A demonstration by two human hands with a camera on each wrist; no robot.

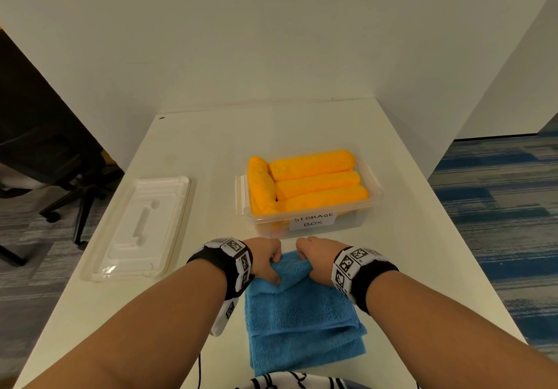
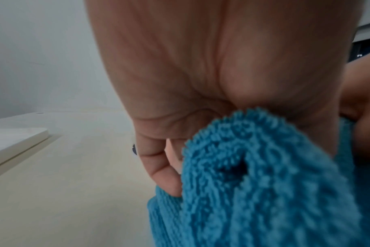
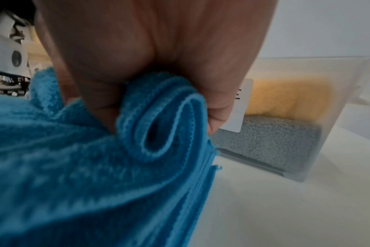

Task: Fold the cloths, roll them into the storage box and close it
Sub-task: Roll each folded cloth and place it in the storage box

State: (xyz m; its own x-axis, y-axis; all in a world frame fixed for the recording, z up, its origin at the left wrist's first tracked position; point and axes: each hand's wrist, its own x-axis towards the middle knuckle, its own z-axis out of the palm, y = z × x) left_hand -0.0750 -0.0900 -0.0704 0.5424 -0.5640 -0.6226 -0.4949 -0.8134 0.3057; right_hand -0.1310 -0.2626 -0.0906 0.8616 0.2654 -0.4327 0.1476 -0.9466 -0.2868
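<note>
left hand (image 1: 265, 260) gripping blue cloth (image 1: 302, 319) roll | right hand (image 1: 314, 257) gripping it too | I'm seeing storage box (image 1: 311, 222) lying open

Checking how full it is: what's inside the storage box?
The storage box holds four rolled orange cloths on top. Through its wall, the right wrist view shows a grey cloth beneath them; anything else underneath is covered.
</note>
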